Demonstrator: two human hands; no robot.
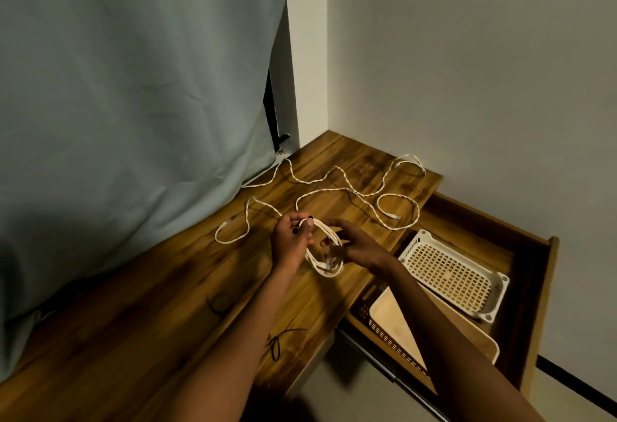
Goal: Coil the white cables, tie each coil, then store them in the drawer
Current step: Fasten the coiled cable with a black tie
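Both grips are closed on the same thing: the left hand (289,241) has its fingers curled round the top of the white cable coil (325,254), and the right hand (355,244) pinches the coil's right side, with a connector end showing just below its fingers. The coil hangs between the two hands, just above the wooden surface (167,288), several loops thick and oval in shape. Something dark sits at the left fingertips, possibly a tie, though the view is too blurred there to say.

Beyond the hands, loose white cables (337,188) sprawl across the far part of the surface in open curves, one end near the back right edge, another looping close to the drawer side. A shorter loop (233,231) lies to the left of the left hand.

Nearer the camera, two black ties (218,301) (277,343) lie on the surface, apart from each other and from the coil.

To the right, the drawer (534,288) stands pulled open. Inside it are a white perforated basket (450,271) toward the back and a tan basket (394,321) nearer the front, partly hidden by the right forearm.

A pale blue-grey cloth (133,87) hangs along the left, its lower edge draped over the surface. Plain walls (467,54) meet in the corner behind.
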